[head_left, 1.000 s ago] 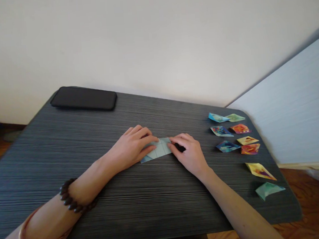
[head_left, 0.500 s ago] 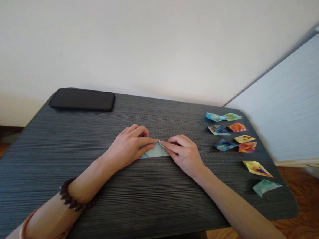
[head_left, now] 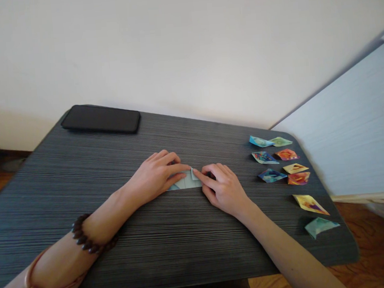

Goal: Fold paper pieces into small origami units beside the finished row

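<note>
A pale blue folded paper (head_left: 188, 183) lies flat near the middle of the dark striped table (head_left: 174, 248). My left hand (head_left: 154, 176) rests on its left part, fingers stretched flat and pressing it down. My right hand (head_left: 223, 188) is at its right end, with fingertips pinched on a small raised flap of the paper. Most of the paper is hidden under both hands.
A black phone (head_left: 100, 119) lies at the table's far left corner. Several small colourful folded paper pieces (head_left: 281, 163) sit in rows along the right edge, with a yellow one (head_left: 309, 204) and a teal one (head_left: 320, 226) nearer me. A white panel (head_left: 355, 134) stands at right.
My right hand has folded the paper's right end inward, so less paper shows than a second ago. The left hand has stayed pressing in place.
</note>
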A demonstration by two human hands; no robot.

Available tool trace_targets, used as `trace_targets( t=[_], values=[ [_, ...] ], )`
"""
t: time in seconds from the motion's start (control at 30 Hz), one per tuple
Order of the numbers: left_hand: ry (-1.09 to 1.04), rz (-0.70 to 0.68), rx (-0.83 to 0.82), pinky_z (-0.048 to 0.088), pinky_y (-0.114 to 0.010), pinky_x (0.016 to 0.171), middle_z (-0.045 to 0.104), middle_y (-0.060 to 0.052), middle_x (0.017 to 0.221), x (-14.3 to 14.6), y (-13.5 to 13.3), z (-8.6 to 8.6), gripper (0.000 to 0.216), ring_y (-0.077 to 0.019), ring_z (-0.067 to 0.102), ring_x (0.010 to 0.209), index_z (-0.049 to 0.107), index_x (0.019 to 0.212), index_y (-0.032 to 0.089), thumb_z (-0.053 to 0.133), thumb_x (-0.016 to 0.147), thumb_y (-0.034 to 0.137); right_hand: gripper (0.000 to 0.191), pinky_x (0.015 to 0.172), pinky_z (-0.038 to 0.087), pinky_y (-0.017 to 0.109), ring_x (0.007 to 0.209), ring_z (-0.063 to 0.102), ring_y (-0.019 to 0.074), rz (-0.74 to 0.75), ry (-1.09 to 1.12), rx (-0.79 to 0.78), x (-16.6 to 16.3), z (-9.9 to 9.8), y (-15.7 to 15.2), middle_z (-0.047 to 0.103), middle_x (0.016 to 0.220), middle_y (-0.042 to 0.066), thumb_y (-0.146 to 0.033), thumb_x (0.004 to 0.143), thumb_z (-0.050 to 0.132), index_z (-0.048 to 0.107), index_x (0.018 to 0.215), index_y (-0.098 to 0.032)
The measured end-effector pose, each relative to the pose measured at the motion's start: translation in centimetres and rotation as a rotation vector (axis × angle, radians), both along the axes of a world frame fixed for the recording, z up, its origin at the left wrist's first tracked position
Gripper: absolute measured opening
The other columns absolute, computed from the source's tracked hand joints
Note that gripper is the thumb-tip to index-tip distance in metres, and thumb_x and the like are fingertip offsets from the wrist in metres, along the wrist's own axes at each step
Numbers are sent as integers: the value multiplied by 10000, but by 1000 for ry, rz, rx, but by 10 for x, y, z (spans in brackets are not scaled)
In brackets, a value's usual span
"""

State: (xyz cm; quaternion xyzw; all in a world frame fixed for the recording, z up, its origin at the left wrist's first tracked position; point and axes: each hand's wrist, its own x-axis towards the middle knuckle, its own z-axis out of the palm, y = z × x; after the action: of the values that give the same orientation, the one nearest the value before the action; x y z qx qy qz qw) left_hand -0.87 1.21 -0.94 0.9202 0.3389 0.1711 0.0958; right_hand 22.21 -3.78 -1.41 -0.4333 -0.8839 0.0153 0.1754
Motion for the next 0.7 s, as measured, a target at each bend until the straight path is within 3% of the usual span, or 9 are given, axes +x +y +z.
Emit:
trace_targets(
  t=[0.7],
  values=[
    [8, 5, 34, 420, -317, 778, 573, -33, 923, 0, 0, 0, 301, -172, 493, 852, 635, 1153, 309, 429, 942, 370, 368, 748, 412, 367, 892, 489, 203, -12, -36, -57, -1, 7, -2, 577, 1030, 75, -218, 897, 450, 583, 1239, -236]
  ],
)
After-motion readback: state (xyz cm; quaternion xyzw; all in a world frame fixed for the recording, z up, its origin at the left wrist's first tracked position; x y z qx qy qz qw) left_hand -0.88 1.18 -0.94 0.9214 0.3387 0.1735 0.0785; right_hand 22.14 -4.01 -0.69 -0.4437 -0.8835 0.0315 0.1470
